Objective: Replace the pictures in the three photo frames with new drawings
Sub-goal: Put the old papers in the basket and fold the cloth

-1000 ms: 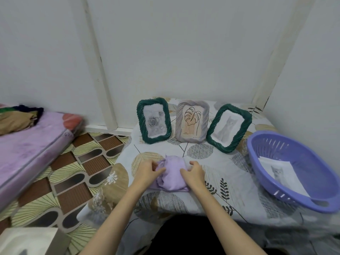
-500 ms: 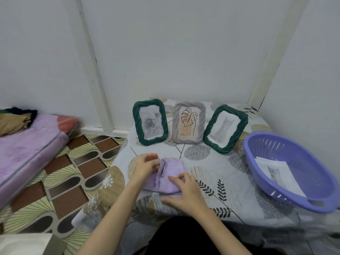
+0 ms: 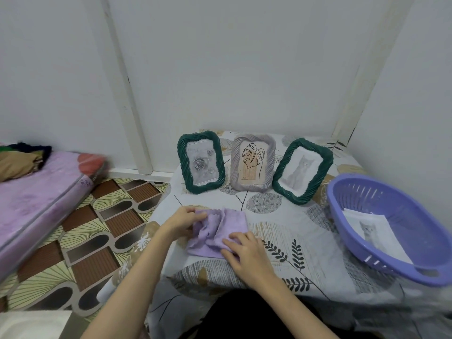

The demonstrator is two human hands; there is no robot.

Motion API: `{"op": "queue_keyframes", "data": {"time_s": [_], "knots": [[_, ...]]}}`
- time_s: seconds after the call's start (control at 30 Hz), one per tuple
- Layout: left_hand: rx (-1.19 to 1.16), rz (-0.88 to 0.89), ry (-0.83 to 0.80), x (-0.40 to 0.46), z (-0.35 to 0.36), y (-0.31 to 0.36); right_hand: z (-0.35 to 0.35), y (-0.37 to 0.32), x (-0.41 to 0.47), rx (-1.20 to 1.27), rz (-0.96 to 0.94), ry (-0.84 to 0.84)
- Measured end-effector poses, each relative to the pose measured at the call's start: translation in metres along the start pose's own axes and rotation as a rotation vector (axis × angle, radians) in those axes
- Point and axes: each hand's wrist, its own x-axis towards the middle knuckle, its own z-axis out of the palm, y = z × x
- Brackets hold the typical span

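Three photo frames stand upright at the back of the table. The left green frame (image 3: pixel 201 161) holds a grey rose picture, the middle grey frame (image 3: pixel 253 166) a leaf line drawing, and the right green frame (image 3: pixel 302 171) a grey cat picture. A folded lilac cloth (image 3: pixel 217 231) lies in front of them. My left hand (image 3: pixel 184 221) pinches its left edge. My right hand (image 3: pixel 247 252) lies flat on its near right corner, fingers spread. A sheet with a cat drawing (image 3: pixel 374 232) lies in the purple basket (image 3: pixel 391 263).
The table (image 3: pixel 293 241) has a leaf-patterned cover and sits in a corner between two white walls. A mattress with a purple sheet (image 3: pixel 36 206) lies on the patterned floor at the left. A white box corner (image 3: pixel 31 325) shows at the bottom left.
My right hand slid from the cloth's right side down to its near right corner. The cloth is spread flatter. My left hand stays on the left edge.
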Motion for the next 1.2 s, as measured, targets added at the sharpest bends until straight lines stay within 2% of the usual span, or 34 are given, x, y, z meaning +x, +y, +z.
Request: {"op": "queue_keyframes", "data": {"time_s": [0.07,0.13,0.17,0.2,0.23,0.3,0.37,0.43,0.53,0.6,0.67,0.7,0.77,0.83,0.93,1.03,1.1,1.2], "knots": [[-0.076,-0.004,0.086,0.003,-0.004,-0.001,-0.006,-0.007,0.000,0.039,0.016,-0.093],[0.002,0.117,0.369,0.004,-0.004,-0.004,-0.013,-0.011,0.000,0.181,0.100,-0.195],[0.083,0.223,0.497,0.005,-0.004,-0.006,-0.015,-0.010,0.002,0.263,0.148,-0.160],[0.158,0.349,0.538,0.001,-0.002,-0.006,-0.015,-0.008,0.004,0.329,0.220,-0.088],[0.243,0.461,0.496,-0.002,0.000,-0.006,-0.014,-0.002,0.008,0.356,0.302,-0.009],[0.545,0.560,0.277,-0.007,0.007,-0.007,-0.017,0.009,0.017,0.368,0.508,0.046],[0.891,0.490,0.108,-0.012,0.016,-0.013,-0.020,0.016,0.025,0.363,0.645,-0.046],[1.049,0.403,0.041,-0.012,0.019,-0.024,-0.026,0.014,0.029,0.378,0.686,-0.133],[1.068,0.331,-0.024,-0.013,0.016,-0.031,-0.032,0.011,0.034,0.416,0.696,-0.180],[0.980,0.432,0.014,-0.014,0.012,-0.032,-0.034,0.009,0.042,0.534,0.742,-0.151],[0.621,0.528,0.118,-0.018,0.009,-0.028,-0.036,0.003,0.052,0.786,0.769,-0.100],[0.377,0.489,0.141,-0.022,0.008,-0.023,-0.038,-0.003,0.056,0.914,0.759,-0.091],[-0.059,0.343,0.037,-0.026,0.004,-0.015,-0.034,-0.013,0.064,1.030,0.715,-0.137],[-0.233,0.225,-0.054,-0.027,0.001,-0.014,-0.026,-0.021,0.066,1.051,0.671,-0.149],[-0.089,0.255,-0.040,-0.027,0.000,-0.016,-0.013,-0.024,0.064,1.015,0.589,-0.110],[0.129,0.342,0.051,-0.020,-0.007,-0.022,-0.010,-0.026,0.058,0.840,0.508,-0.095],[0.240,0.340,0.086,-0.017,-0.013,-0.025,-0.008,-0.027,0.056,0.734,0.447,-0.109],[0.537,0.343,0.142,-0.017,-0.016,-0.031,-0.001,-0.030,0.052,0.563,0.328,-0.184]]}}
